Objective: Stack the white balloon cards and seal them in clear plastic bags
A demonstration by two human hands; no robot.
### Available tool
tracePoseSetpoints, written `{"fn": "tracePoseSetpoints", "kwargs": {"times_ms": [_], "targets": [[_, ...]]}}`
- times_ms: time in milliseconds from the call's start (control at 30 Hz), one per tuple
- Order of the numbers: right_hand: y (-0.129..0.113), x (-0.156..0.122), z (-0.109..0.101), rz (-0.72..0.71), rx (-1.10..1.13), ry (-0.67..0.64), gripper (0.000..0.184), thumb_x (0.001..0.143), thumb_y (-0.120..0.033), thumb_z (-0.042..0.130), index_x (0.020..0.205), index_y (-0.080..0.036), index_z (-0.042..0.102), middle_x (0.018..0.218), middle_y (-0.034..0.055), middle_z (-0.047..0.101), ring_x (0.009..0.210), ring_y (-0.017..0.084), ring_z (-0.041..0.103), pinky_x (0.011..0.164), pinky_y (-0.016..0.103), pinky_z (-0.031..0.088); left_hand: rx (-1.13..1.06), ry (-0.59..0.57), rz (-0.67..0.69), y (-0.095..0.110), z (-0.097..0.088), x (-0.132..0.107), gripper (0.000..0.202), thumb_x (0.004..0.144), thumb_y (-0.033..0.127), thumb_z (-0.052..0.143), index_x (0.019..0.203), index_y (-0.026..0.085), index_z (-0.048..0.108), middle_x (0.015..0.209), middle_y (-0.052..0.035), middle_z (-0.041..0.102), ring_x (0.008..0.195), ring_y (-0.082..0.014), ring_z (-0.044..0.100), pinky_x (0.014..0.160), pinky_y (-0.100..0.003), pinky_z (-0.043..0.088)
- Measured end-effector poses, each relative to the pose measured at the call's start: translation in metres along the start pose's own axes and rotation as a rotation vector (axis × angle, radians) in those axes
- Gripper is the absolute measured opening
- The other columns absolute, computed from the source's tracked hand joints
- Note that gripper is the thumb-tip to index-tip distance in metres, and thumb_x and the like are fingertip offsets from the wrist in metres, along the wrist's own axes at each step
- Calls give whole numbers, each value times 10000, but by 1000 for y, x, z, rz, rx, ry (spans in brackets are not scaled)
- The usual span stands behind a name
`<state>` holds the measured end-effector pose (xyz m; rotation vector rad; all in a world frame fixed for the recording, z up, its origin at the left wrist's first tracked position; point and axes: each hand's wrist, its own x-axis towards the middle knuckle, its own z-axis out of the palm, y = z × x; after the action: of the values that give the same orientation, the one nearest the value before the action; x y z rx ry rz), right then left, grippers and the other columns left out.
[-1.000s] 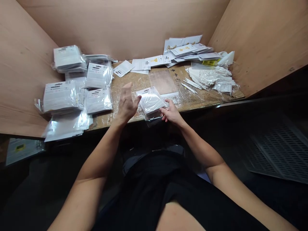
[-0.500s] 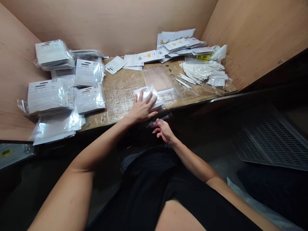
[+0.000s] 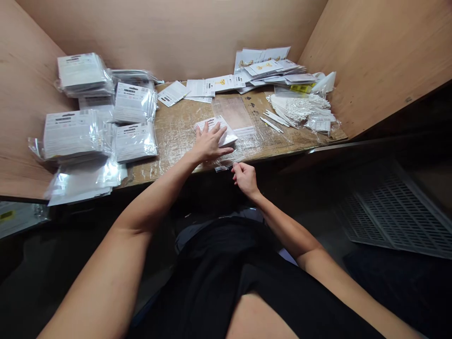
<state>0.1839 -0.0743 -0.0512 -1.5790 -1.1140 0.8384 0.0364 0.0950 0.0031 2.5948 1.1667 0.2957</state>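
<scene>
My left hand (image 3: 208, 142) lies flat with spread fingers on a small stack of white cards inside a clear plastic bag (image 3: 219, 128), near the front edge of the wooden bench (image 3: 176, 136). My right hand (image 3: 244, 177) is just below the bench edge, its fingers pinched on the bag's clear open flap (image 3: 226, 165), which hangs over the edge.
Bagged stacks of white cards (image 3: 102, 117) pile up at the left. Loose printed cards (image 3: 261, 70) lie at the back, white sticks and a small bag (image 3: 300, 110) at the right. An empty clear sleeve (image 3: 233, 113) lies beyond the held bag. Wooden walls surround the bench.
My left hand came down from above the bench and now presses flat on the bagged cards. My right hand let go of the bag's side and moved down to its flap.
</scene>
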Motion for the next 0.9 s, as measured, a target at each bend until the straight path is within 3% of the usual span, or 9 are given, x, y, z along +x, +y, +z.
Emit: {"fn": "tracePoseSetpoints", "kwargs": {"times_ms": [100, 200, 333, 433, 533, 700, 800, 900], "targets": [[-12, 8, -17, -395, -257, 125, 408, 1102, -493, 493, 865, -220, 680, 823, 89, 678, 828, 257, 659, 871, 424, 562, 2, -70, 57, -15, -13, 15, 1023, 906, 728, 758, 1754, 268, 420, 1877, -138, 249, 1728, -537, 74, 1353, -761, 17], [-24, 39, -13, -597, -444, -51, 302, 1109, -318, 474, 1016, -196, 734, 1027, 141, 707, 1063, 305, 646, 1040, 465, 511, -34, -76, 43, -33, -20, 37, 1022, 857, 713, 824, 1722, 286, 484, 1838, -137, 354, 1713, -518, 168, 1352, -738, 94], [-30, 99, 15, -640, -599, -299, 327, 998, -85, 483, 1089, -165, 787, 1124, 143, 695, 1100, 287, 620, 1047, 434, 516, -35, -27, 29, -51, -18, 56, 908, 882, 679, 812, 1675, 317, 557, 1815, -112, 410, 1698, -491, 229, 1340, -706, 131], [-31, 126, 34, -648, -663, -394, 379, 959, -47, 481, 1111, -153, 811, 1237, 147, 691, 1123, 281, 600, 1054, 431, 513, -29, -14, 39, -62, -12, 60, 832, 937, 644, 740, 1686, 341, 539, 1828, -76, 393, 1715, -455, 198, 1350, -678, 91], [-32, 125, 37, -667, -677, -483, 367, 995, -74, 483, 1088, -166, 826, 1162, 129, 678, 1080, 273, 579, 1006, 421, 505, -53, -44, 49, -73, -7, 60, 801, 987, 677, 627, 1714, 369, 490, 1861, -29, 324, 1740, -434, 110, 1362, -663, 14], [-37, 101, 14, -700, -639, -630, 374, 1011, -46, 502, 1040, -202, 841, 1005, 90, 624, 973, 250, 556, 900, 388, 464, -188, -85, 76, -84, -4, 61, 752, 1099, 747, 287, 1705, 360, 507, 1872, 0, 297, 1758, -385, 39, 1357, -623, -103], [-41, 103, 10, -724, -634, -572, 362, 1016, -48, 512, 1109, -190, 832, 1048, 100, 620, 994, 257, 549, 912, 399, 452, -204, -56, 63, -85, 1, 61, 746, 1125, 719, 208, 1690, 356, 532, 1867, 7, 310, 1762, -365, 38, 1356, -606, -125], [-48, 110, 20, -749, -731, -537, 280, 1065, -141, 546, 1125, -182, 816, 1086, 118, 631, 998, 277, 523, 919, 425, 420, -175, -25, 65, -85, 6, 59, 688, 1146, 658, 221, 1685, 369, 535, 1862, 21, 324, 1762, -350, 58, 1362, -602, -115]]}}
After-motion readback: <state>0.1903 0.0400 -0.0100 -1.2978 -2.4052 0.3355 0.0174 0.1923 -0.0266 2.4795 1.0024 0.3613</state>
